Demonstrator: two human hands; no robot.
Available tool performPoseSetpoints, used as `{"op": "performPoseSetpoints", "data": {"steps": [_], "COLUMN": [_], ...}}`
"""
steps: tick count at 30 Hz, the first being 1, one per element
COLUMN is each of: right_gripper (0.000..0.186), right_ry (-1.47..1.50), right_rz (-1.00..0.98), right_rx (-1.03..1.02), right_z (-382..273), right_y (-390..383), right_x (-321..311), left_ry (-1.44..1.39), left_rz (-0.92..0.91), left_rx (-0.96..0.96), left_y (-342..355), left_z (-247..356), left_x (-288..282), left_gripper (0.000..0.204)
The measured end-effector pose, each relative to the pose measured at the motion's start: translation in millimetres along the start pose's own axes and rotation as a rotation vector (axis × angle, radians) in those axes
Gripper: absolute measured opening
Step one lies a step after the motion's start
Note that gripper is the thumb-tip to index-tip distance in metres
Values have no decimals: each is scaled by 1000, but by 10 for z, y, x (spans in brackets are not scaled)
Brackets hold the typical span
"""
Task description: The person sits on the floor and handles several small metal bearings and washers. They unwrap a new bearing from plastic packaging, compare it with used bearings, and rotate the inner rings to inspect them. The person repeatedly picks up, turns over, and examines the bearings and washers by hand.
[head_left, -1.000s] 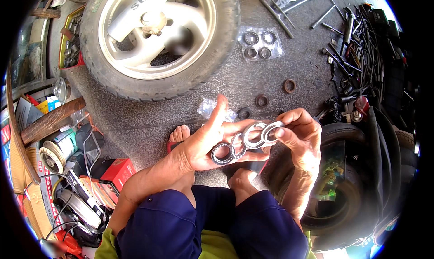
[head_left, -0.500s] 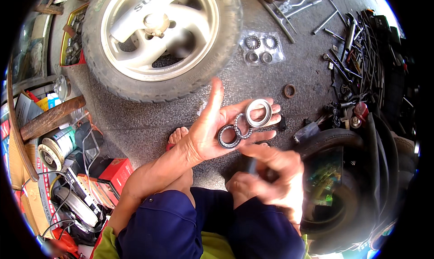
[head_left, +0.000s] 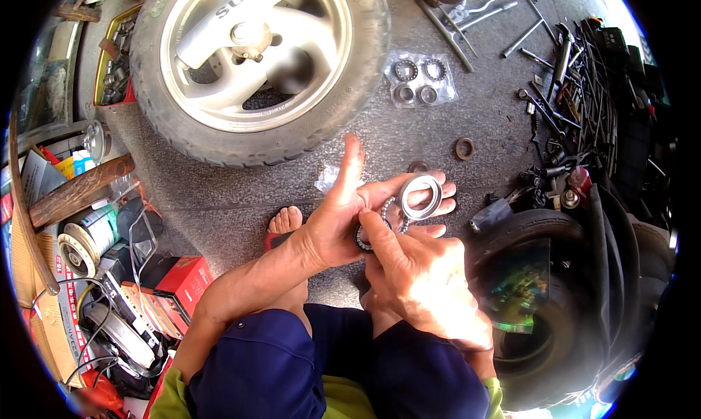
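Note:
My left hand (head_left: 337, 229) is palm up with its fingers stretched out and its thumb raised. Bearing parts lie on it: a wide silver bearing ring (head_left: 421, 216) across the fingers, a ring of steel balls (head_left: 403, 225) beside it, and a dark-edged bearing ring (head_left: 358, 238) nearest the palm. From the right, my right hand (head_left: 423, 279) reaches over that palm. Its forefinger and thumb close on the dark-edged ring and hide much of it. The forefinger also covers part of the ball ring.
A motorcycle wheel (head_left: 241, 143) fills the upper left. Beyond my hands lie packed bearing parts (head_left: 421, 81) and a brown ring (head_left: 465, 149). Many tools (head_left: 562, 105) spread along the right, above old tyres (head_left: 511, 233). Boxes, including a red one (head_left: 182, 284), crowd the left.
My right hand has moved up and left onto the dark-edged bearing ring in my left palm. The left hand has shifted slightly; a second brown ring on the floor now shows past its fingers.

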State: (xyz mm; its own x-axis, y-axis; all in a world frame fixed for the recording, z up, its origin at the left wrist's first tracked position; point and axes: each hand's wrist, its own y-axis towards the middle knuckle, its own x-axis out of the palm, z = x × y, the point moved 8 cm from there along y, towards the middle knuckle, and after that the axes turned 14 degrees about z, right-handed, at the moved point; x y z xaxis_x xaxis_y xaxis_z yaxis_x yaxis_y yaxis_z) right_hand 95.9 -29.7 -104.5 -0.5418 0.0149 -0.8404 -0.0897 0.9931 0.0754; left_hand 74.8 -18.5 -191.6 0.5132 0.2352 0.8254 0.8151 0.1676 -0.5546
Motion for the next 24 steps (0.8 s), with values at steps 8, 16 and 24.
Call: {"op": "performPoseSetpoints", "data": {"steps": [8, 16, 24], "right_gripper": [51, 54, 56], "right_ry": [134, 192, 350], "right_rz": [89, 57, 140], "right_rx": [-61, 24, 102], "right_z": [-37, -9, -15], "right_y": [11, 29, -10], "right_x": [-71, -38, -217], "left_ry": [-14, -47, -45], "left_rz": [-24, -10, -21], "left_rx": [-17, -29, -32], "left_y": [-35, -43, -27], "left_z": [-20, -27, -83], "left_x": [74, 29, 122], "left_gripper": [114, 114, 112]}}
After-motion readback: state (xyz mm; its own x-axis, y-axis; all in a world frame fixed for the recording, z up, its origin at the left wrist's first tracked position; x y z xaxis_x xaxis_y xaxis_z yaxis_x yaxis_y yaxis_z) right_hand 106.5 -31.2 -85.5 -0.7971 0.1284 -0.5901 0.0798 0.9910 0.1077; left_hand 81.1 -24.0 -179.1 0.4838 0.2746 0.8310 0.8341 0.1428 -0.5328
